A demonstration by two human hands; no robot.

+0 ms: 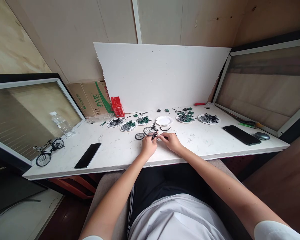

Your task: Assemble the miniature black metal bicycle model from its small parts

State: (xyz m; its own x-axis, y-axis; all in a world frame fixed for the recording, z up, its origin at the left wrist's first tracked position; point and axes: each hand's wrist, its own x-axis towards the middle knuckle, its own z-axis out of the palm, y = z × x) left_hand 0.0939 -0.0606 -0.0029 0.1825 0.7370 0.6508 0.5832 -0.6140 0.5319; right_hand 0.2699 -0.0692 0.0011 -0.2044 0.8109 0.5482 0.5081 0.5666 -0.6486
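Close to the table's front edge, my left hand is closed on a small, partly assembled black model bicycle, with one spoked wheel showing beyond the fingers. My right hand meets it from the right, thumb and finger pinched together at a dark part by the left fingertips. Whatever lies between those right fingers is too small to make out. A loose spoked wheel lies flat just left of the bicycle. Behind my right hand is a curved black strip, in front of a white paper plate.
Plates of black and green parts, including a left plate and a right plate, line the back. A complete model bicycle, a bottle and a phone are leftward. Rightward lie another phone and a mouse.
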